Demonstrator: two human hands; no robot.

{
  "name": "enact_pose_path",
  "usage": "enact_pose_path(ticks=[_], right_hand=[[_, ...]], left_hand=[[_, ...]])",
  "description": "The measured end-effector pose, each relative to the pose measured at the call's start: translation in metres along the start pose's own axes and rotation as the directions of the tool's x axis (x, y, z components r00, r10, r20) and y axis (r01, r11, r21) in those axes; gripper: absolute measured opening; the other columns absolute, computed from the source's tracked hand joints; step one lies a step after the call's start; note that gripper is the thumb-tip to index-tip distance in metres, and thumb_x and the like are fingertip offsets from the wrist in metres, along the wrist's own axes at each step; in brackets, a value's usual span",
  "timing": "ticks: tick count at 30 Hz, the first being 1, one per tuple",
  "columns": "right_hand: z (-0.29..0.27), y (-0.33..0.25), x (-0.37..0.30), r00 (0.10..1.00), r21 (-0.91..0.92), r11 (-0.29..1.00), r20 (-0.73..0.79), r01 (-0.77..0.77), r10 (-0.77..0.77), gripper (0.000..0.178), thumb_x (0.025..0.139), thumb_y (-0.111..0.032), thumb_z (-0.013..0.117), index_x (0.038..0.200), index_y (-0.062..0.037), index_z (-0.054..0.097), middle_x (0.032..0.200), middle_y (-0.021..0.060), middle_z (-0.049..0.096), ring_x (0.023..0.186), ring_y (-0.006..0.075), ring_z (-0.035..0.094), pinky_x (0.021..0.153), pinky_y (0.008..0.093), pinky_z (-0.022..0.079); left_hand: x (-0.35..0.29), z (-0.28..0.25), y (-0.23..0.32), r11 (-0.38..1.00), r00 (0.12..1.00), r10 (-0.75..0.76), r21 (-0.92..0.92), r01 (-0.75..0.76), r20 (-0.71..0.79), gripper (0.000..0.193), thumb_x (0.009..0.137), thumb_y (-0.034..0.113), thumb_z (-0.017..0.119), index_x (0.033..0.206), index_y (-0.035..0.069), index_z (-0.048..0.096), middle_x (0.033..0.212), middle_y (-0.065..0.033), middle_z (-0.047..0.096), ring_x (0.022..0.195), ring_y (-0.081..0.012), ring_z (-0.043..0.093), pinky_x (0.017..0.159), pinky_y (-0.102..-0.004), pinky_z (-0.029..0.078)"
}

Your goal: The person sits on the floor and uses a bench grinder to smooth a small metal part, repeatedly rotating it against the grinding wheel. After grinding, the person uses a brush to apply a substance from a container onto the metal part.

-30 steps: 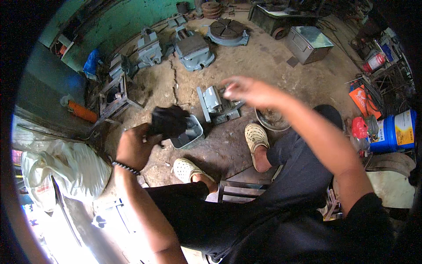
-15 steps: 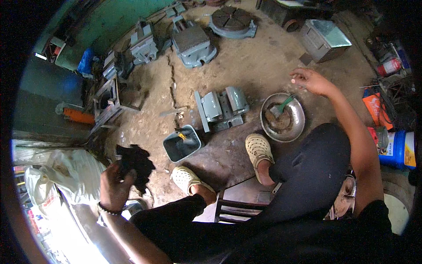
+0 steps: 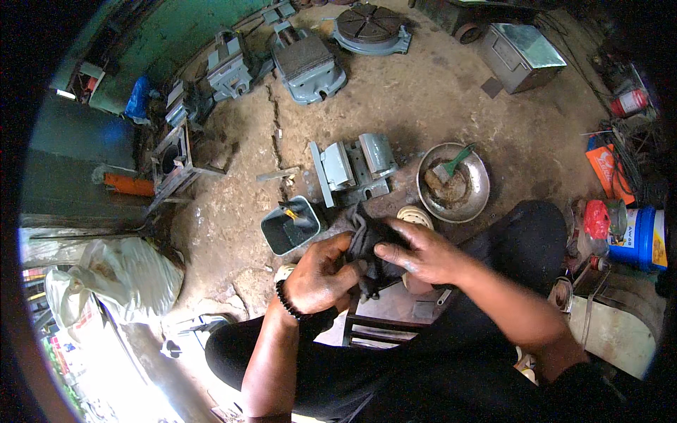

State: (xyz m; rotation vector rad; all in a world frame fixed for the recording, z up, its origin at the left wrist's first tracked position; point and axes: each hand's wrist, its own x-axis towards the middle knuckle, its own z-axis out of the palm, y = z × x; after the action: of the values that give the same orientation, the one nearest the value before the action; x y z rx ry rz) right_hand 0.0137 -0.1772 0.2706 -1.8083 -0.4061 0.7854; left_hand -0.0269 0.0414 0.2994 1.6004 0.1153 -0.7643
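Both hands meet over my lap on a bunched black cloth (image 3: pixel 367 243). My left hand (image 3: pixel 321 276), with a dark beaded bracelet at the wrist, grips the cloth's left side. From the right, my right hand (image 3: pixel 427 252) pinches its other side, thumb on top. Just beyond the cloth, a grey machine vise (image 3: pixel 356 169) rests on the floor. To its left front stands a grey plastic tub (image 3: pixel 285 243) with a yellow-and-black handled tool (image 3: pixel 288 211) in it. Right of the vise, a round metal pan (image 3: pixel 430 201) holds a green-handled paintbrush (image 3: pixel 455 163).
More grey vises (image 3: pixel 307 67) and a round slotted table (image 3: pixel 372 32) line the far floor. A metal box (image 3: pixel 522 60) stands far right. Blue buckets (image 3: pixel 638 236) are at the right, a white sack (image 3: pixel 134 282) at the left, a wooden stand (image 3: pixel 180 166) beyond it.
My left hand has brought the black cloth from the left to the middle. My right hand has come back from beyond the pan and now grips the cloth too.
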Motion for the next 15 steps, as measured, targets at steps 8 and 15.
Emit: enact_pose_path(ticks=[8,15], right_hand=[[0.053,0.053,-0.011,0.968,0.325,0.941,-0.25,0.088,-0.005,0.031,0.092,-0.027,0.063,0.109,-0.0008,0.061,0.095,0.0112,0.067,0.087,0.0189,0.061,0.08,0.0348,0.048],[0.062,0.077,0.022,0.903,0.301,0.944,-0.354,-0.137,0.243,0.038,0.089,-0.035,0.061,0.098,0.0021,0.061,0.093,0.0221,0.065,0.086,0.0362,0.064,0.076,0.0428,0.048]], left_hand=[[0.024,0.034,-0.045,0.986,0.942,0.154,-0.011,-0.165,-0.298,0.044,0.093,0.025,0.061,0.124,-0.005,0.055,0.115,-0.0125,0.062,0.104,-0.0194,0.057,0.094,-0.033,0.044],[0.085,0.042,-0.071,0.929,0.869,-0.074,-0.35,-0.118,-0.49,0.028,0.096,0.024,0.053,0.104,-0.001,0.063,0.092,-0.0057,0.066,0.081,-0.0135,0.058,0.076,-0.0258,0.047]])
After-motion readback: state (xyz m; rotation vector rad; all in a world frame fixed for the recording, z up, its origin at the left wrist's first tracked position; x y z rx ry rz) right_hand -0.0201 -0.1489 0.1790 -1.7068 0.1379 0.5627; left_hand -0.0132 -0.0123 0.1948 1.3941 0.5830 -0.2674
